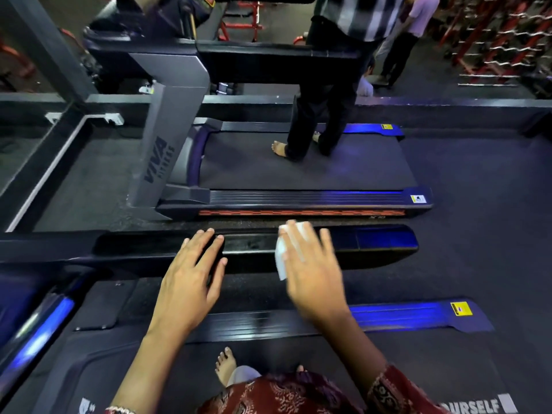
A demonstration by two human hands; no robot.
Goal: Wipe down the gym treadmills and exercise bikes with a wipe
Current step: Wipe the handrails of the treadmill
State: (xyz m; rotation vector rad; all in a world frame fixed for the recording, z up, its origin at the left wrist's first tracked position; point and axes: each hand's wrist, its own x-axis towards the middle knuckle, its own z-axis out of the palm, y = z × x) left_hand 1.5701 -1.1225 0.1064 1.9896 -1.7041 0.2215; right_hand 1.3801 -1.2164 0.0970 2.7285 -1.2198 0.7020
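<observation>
A person leans across the near treadmill (403, 316) to clean its black handrail (373, 243). The right hand (310, 273) presses a white wipe (280, 258) flat on the rail's top, its grip wide and the fingers straight, likely to spread the wipe across the rail. The left hand (191, 276) rests just left of it on the same rail, grip wide and holding nothing, apparently for balance. Another person (322, 115) stands barefoot on the far treadmill (298, 198).
</observation>
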